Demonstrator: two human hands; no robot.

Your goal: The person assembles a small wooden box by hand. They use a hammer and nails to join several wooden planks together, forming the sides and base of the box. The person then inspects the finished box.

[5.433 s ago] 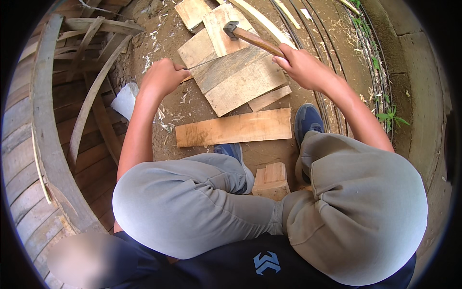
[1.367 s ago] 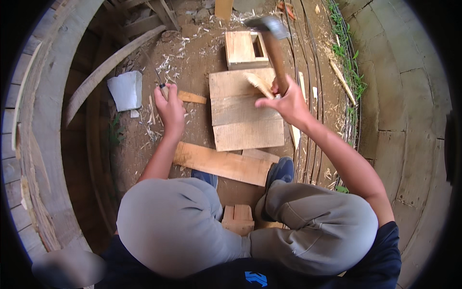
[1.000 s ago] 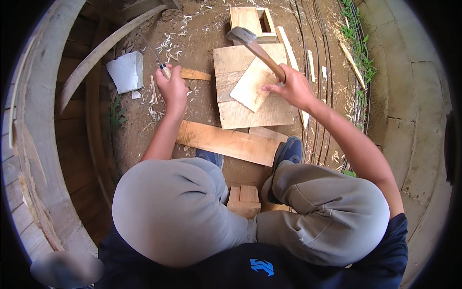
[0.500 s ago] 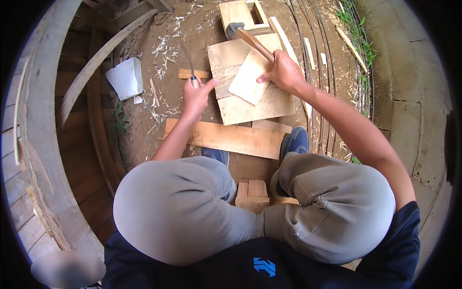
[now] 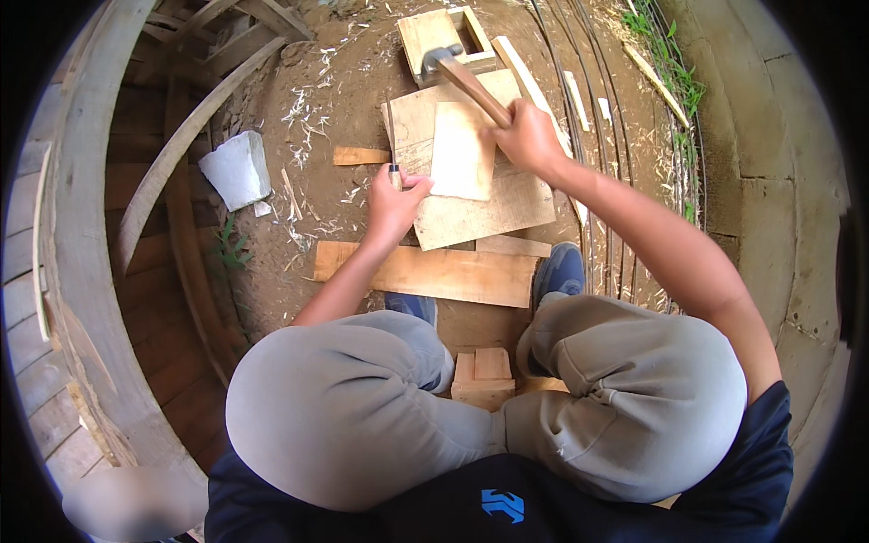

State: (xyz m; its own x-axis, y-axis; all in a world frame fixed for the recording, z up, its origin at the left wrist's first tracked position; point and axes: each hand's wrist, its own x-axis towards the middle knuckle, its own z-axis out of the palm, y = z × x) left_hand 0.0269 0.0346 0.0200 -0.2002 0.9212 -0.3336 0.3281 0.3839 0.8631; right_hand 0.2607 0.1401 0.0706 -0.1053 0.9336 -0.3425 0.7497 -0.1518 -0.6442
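Observation:
My right hand (image 5: 529, 138) is closed around the wooden handle of a hammer (image 5: 475, 86), whose dark metal head points away to the far left. In my left hand (image 5: 391, 208) is a narrow-bladed knife (image 5: 393, 145), its blade pointing away from me. A small pale wooden board (image 5: 462, 149) lies on top of a wider wooden board (image 5: 489, 217) between the hands. My left fingertips are at the small board's near left corner, and my right hand is by its right edge. Whether the fingers press on it I cannot tell.
Beyond the boards stands a wooden box (image 5: 428, 41) with an open compartment. A plank (image 5: 425, 270) lies before my shoes, and small blocks (image 5: 484, 380) sit between my feet. A pale stone (image 5: 237, 170) is at left. Dark rods (image 5: 608, 118) run along the right, with shavings around.
The small board has turned to lie straighter, pointing away from me. My left hand has moved right and nearer with the knife, now upright in view. The right hand still holds the hammer.

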